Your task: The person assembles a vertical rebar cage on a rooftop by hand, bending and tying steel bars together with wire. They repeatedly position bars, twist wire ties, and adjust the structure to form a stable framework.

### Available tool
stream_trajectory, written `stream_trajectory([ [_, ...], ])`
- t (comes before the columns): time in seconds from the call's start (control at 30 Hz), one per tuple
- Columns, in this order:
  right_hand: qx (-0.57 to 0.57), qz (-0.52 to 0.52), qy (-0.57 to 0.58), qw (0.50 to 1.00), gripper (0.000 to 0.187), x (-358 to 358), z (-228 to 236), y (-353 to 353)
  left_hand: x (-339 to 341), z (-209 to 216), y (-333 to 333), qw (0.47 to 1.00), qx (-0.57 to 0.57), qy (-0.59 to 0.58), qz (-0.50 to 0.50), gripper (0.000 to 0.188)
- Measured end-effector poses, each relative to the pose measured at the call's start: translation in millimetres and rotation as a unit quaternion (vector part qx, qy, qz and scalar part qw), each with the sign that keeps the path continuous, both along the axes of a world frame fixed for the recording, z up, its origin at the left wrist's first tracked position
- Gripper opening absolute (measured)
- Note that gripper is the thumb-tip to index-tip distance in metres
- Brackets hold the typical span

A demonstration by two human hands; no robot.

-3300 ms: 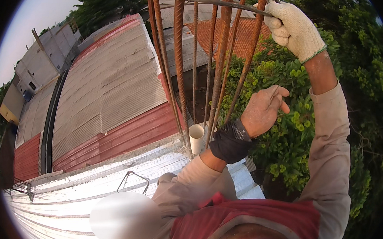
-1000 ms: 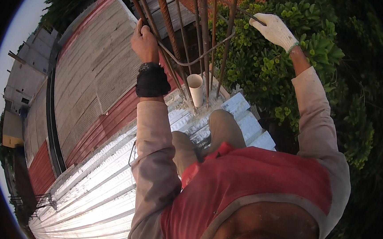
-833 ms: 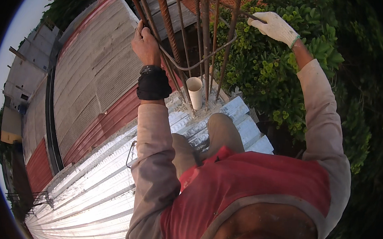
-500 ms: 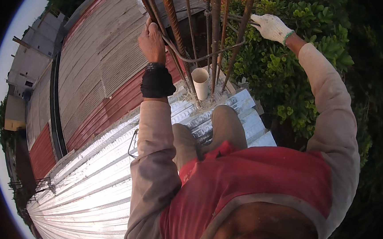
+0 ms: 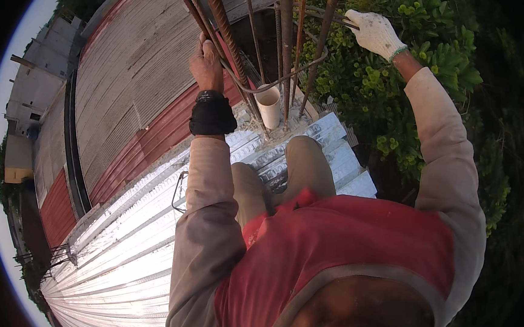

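Several upright steel reinforcing bars (image 5: 286, 46) rise in a cluster, encircled by a bent steel stirrup (image 5: 297, 72). At its left corner my left hand (image 5: 206, 67), bare with a black wrist wrap, is closed on the stirrup beside the bars; its fingertips are partly hidden. My right hand (image 5: 377, 34), in a white knit glove, grips the end of a thin dark metal rod (image 5: 343, 20) that runs left toward the bars. Whether that rod is a tool handle or bent steel I cannot tell. A white plastic pipe (image 5: 268, 107) stands open-topped among the bars.
Shiny corrugated metal sheeting (image 5: 117, 265) spreads below and left of my legs. Beyond lie a grey and red roof (image 5: 140, 69) and a dark gutter (image 5: 73, 146). Leafy branches (image 5: 390, 87) crowd the right side. A bent wire (image 5: 179, 193) rests near my left forearm.
The bars, stirrup and pipe appear slightly further left and higher as the view shifts. My right hand is a little higher in view, and both hands keep their grips.
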State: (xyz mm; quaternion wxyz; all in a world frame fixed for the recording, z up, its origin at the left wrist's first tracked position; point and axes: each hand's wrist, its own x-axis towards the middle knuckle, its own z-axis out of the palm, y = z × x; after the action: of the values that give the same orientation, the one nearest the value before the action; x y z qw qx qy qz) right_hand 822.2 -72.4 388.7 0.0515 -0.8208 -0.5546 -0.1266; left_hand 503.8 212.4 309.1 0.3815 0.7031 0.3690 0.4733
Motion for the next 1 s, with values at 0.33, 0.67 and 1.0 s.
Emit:
stream_trajectory([
  [0.33, -0.095, -0.028, 0.007, 0.995, 0.025, -10.2, -15.0, 1.4, -8.4, -22.1, -1.2, 0.998, -0.024, 0.054, 0.003, 0.053],
  [0.67, 0.112, -0.184, 0.437, 0.873, 0.032, -99.3, -107.5, -47.7, -3.4, -33.0, 0.0, 0.999, 0.019, 0.047, 0.016, 0.050],
  [1.0, 0.477, 0.005, 0.504, 0.720, 0.028, -262.0, -20.5, -98.1, -4.9, -55.3, 8.7, 0.996, 0.087, 0.024, 0.007, 0.048],
])
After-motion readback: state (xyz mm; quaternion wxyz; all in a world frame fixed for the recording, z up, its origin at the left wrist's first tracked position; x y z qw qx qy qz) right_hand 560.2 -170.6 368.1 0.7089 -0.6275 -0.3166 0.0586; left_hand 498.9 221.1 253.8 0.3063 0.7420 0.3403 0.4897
